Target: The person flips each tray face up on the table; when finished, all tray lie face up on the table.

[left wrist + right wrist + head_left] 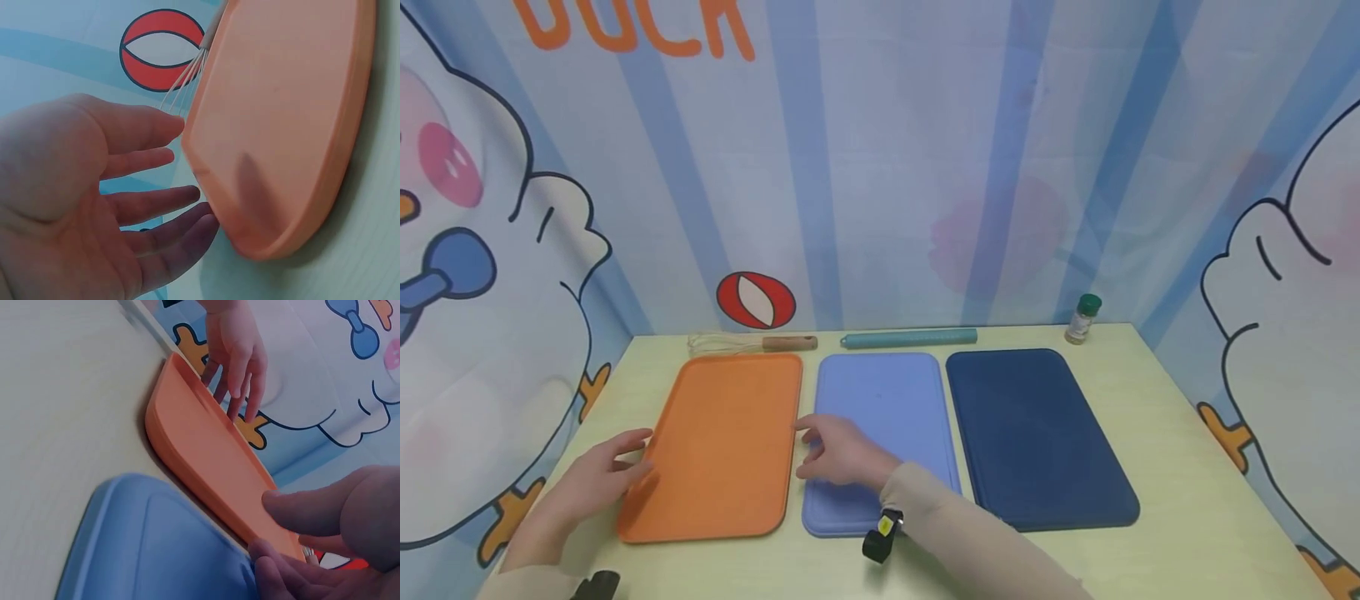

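Note:
An orange tray [722, 450] lies flat on the left part of the table, with one hand at each long side. My left hand [597, 477] is at its left edge, fingers spread and slightly bent, fingertips right at the rim in the left wrist view. At the tray's right edge is my right hand [842, 450], thumb and fingers apart and nothing between them. Beneath the right hand lies a light blue tray [880, 392], partly hidden by that hand and its sleeve. In the right wrist view the right fingertips overlap the orange tray's near rim.
A dark blue tray [1037, 442] lies to the right. Along the table's back edge are a whisk [752, 343] with a wooden handle, a teal stick-shaped thing [910, 337] and a small jar [1082, 320] with a green lid. A printed curtain [895, 167] hangs behind the table.

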Motion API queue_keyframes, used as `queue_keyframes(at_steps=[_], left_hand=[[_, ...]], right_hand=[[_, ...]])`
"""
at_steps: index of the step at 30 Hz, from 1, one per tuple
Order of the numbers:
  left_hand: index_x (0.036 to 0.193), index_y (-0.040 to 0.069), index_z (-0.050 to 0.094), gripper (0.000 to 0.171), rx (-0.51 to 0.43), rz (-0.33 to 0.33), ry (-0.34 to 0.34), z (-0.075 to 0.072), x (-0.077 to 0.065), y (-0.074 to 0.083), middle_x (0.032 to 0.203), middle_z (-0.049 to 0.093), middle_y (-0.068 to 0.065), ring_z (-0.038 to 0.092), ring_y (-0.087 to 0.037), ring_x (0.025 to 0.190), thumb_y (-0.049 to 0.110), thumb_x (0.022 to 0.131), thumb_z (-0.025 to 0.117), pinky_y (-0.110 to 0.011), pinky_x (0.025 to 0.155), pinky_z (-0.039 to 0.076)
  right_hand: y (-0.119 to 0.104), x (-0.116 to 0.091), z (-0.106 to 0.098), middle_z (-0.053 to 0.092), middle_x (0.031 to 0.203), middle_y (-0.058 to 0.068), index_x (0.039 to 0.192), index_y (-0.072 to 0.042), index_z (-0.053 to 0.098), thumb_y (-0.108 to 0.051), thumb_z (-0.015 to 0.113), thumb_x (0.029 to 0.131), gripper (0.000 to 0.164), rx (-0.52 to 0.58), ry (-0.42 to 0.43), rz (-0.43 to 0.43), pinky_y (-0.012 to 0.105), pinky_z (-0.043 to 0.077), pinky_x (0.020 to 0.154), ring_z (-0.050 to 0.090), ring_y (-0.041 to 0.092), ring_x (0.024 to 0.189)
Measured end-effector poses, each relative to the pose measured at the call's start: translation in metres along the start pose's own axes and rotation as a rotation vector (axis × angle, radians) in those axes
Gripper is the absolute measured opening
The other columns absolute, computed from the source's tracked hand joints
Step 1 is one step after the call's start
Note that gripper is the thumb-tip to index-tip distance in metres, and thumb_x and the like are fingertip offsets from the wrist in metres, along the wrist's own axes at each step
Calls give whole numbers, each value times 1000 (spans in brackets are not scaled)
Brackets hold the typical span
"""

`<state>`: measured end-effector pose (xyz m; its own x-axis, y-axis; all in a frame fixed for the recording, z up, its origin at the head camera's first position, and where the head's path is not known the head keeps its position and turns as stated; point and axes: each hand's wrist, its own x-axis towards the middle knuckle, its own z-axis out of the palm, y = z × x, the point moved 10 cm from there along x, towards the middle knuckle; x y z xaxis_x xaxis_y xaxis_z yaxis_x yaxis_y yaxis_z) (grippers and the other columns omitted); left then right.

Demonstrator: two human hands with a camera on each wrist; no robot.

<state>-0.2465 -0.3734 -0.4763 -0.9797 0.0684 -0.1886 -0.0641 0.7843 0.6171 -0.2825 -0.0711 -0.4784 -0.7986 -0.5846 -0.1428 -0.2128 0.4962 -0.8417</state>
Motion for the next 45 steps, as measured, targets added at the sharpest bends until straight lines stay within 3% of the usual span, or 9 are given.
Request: queue_keyframes(at_steps=[10, 15, 20, 27, 35, 45], left_hand=[[155, -7, 39, 64, 10, 18, 79, 7, -3, 15, 153, 44, -38, 54, -58, 127, 24, 106, 64, -57, 93, 57], [154, -5, 44, 60, 1, 102, 118, 10, -8, 35, 148, 50, -38, 57, -56, 125, 21, 105, 66, -58, 92, 58], [152, -2, 48, 56, -54, 191, 141, 16, -11, 58, 145, 56, -32, 65, -46, 118, 16, 103, 68, -47, 86, 60], [149, 1, 52, 51, -119, 263, 160, 31, -12, 82, 141, 62, -26, 69, -36, 114, 13, 102, 70, -48, 90, 58], [150, 6, 54, 51, -150, 261, 126, 56, -2, 106, 141, 64, -18, 69, -29, 114, 15, 102, 70, -46, 93, 59], [148, 8, 56, 49, -243, 319, 46, 85, 7, 139, 141, 65, -16, 70, -23, 110, 12, 101, 71, -30, 85, 59]], right_hand=[[23, -5, -26, 68, 131, 9, 143, -11, 62, -13, 81, 92, 54, 60, 41, -34, 30, 59, 68, 70, 11, 99], [34, -12, -41, 68, 132, 8, 143, -12, 62, -16, 81, 93, 53, 72, 61, -28, 33, 59, 69, 70, 14, 101], [44, -21, -57, 68, 132, 9, 141, -11, 63, -19, 80, 94, 50, 69, 92, -30, 34, 59, 71, 69, 18, 105], [58, -36, -77, 68, 132, 11, 139, -9, 64, -20, 78, 96, 47, 73, 118, -33, 34, 58, 71, 69, 23, 108], [77, -49, -106, 68, 133, 10, 141, -10, 64, -21, 77, 98, 47, 95, 162, 9, 37, 57, 78, 66, 26, 114], [92, -61, -138, 69, 132, 12, 141, -7, 64, -16, 75, 98, 45, 57, 220, 36, 39, 58, 82, 67, 32, 118]])
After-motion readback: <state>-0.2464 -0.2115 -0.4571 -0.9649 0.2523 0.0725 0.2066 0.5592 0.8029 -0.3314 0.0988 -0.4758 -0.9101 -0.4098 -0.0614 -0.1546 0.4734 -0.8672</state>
